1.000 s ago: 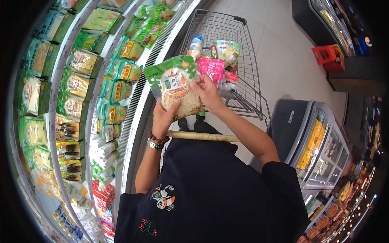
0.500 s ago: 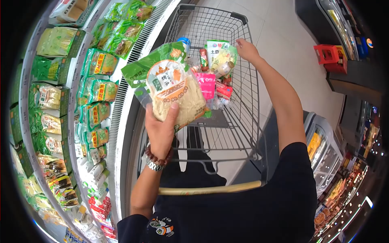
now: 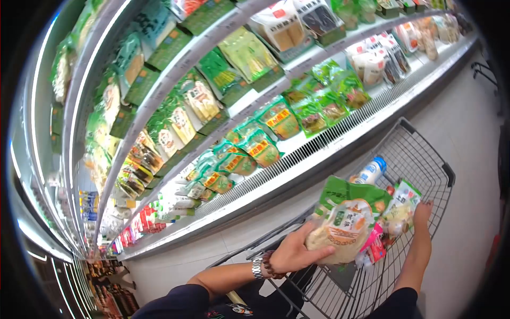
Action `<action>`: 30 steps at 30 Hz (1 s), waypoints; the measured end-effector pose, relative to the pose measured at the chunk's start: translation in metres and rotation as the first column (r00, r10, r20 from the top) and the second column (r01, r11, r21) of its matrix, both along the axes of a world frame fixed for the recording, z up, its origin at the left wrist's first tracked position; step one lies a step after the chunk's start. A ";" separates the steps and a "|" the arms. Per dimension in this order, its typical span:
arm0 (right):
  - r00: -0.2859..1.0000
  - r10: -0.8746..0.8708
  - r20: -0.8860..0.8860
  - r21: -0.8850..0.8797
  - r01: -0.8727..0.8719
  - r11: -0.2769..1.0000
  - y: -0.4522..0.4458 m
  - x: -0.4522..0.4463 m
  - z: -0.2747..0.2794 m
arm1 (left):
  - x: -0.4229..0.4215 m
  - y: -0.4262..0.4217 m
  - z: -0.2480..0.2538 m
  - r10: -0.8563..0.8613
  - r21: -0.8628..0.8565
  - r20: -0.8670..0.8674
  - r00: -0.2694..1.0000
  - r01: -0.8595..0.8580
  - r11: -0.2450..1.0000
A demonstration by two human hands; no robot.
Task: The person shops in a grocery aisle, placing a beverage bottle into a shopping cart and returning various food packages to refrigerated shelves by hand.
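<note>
My left hand (image 3: 300, 247) grips the lower left of a green-and-clear food bag (image 3: 348, 220) with pale contents, thumb across its front. The bag is held up over a wire shopping cart (image 3: 414, 141). My right hand (image 3: 423, 211) reaches into the right side of the cart, its fingers curled beside the edge of a green-and-white food bag (image 3: 405, 198). What those fingers hold, if anything, is hidden. A capped jar or bottle (image 3: 396, 227) lies against that bag. A blue-and-white bottle (image 3: 372, 170) and a pink packet (image 3: 372, 237) are also in the cart.
A long lit chiller shelf (image 3: 287, 170) runs along the left and far side, a vented ledge at its front. Bagged foods (image 3: 260, 146) fill its tiers. Tiled floor (image 3: 467, 159) shows to the right of the cart.
The view has swung left toward the shelves, so the cart and both hands appear lower and further right. My left hand still holds the food bag; my right hand stays at the cart's right side.
</note>
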State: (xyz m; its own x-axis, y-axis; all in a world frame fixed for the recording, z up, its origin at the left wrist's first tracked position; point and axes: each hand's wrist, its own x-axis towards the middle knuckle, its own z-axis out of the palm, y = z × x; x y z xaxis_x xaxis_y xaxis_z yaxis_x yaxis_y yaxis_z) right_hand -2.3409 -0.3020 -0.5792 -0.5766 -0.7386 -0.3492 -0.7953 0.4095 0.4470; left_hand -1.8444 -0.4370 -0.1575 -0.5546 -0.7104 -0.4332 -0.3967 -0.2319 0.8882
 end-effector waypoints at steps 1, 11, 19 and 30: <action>0.996 0.045 -0.073 -0.169 -0.057 0.984 0.019 -0.019 -0.036 | -0.003 -0.002 0.006 -0.010 0.009 0.013 1.000 0.010 1.000; 0.949 -0.206 0.241 -0.188 0.253 0.949 -0.019 0.011 0.031 | -0.008 -0.007 -0.001 -0.130 -0.172 0.052 0.990 0.137 0.976; 0.964 -0.158 0.213 -0.053 0.173 0.984 -0.032 0.022 0.061 | -0.011 -0.006 -0.004 -0.105 -0.167 -0.028 0.994 0.099 0.981; 0.859 0.222 0.461 -0.780 0.273 0.562 -0.033 0.058 0.168 | -0.019 -0.014 -0.001 -0.024 -0.047 -0.274 0.961 0.012 0.999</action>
